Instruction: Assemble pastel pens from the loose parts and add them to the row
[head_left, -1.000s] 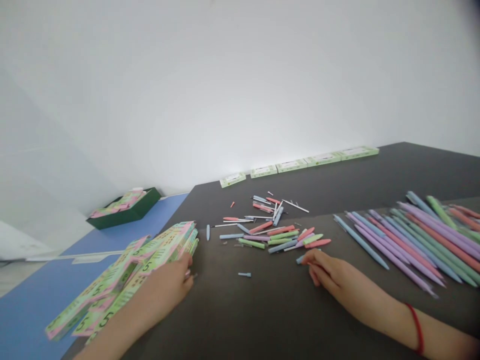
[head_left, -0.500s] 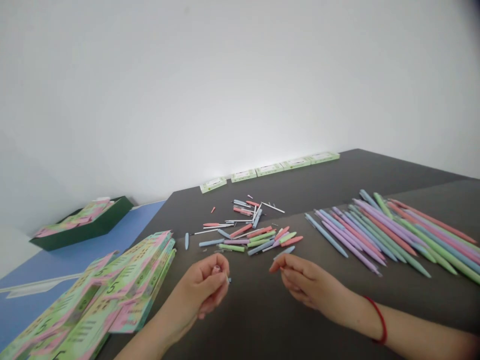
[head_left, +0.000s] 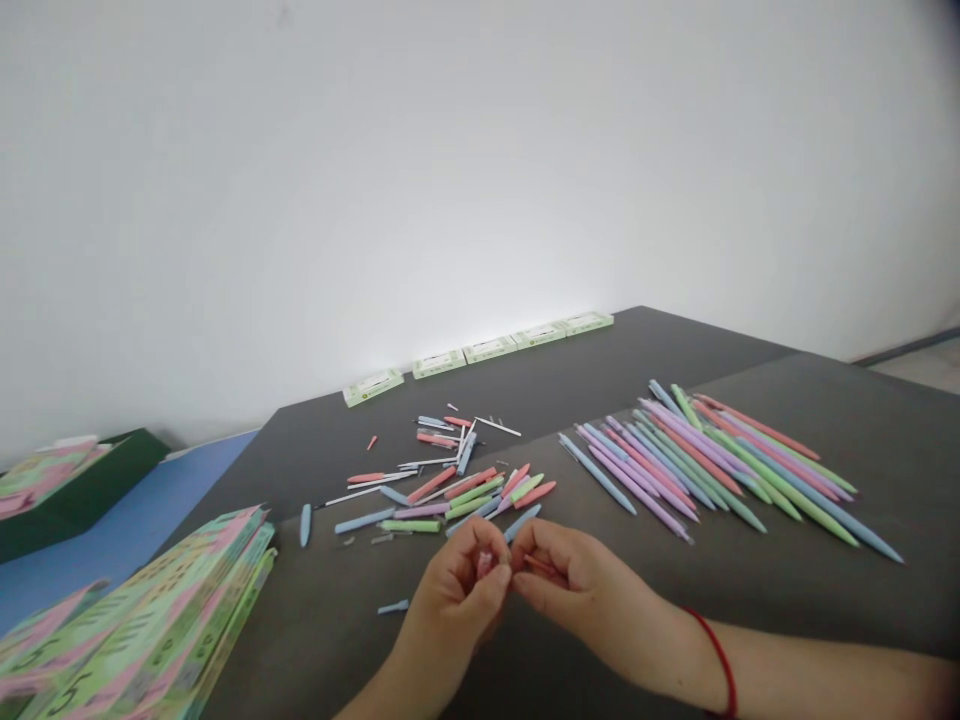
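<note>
My left hand (head_left: 465,610) is closed in a pinch on a small pink pen part (head_left: 486,564), mostly covered by the fingers. Pressed up against its fingertips is my right hand (head_left: 581,590), also closed, with a sliver of a reddish pen part (head_left: 541,566) showing between its fingers. Just beyond both hands lies a loose pile of pen parts: a green barrel (head_left: 411,526), a red tip piece (head_left: 535,495), white refills (head_left: 498,427) and others. A small blue pen part (head_left: 393,607) rests on the table to the left of my left hand.
Whole pens in pastel colours, such as a blue pen (head_left: 598,474), lie in a slanted row at right. Flat green boxes (head_left: 489,350) line the dark table's (head_left: 675,345) back edge. Printed packets (head_left: 172,600) are stacked at left, beyond them a dark green tray (head_left: 82,505).
My view has swung to the right. My right hand has come over to my left, and their fingertips now meet. The small blue part, mostly hidden behind my left hand before, now shows fully.
</note>
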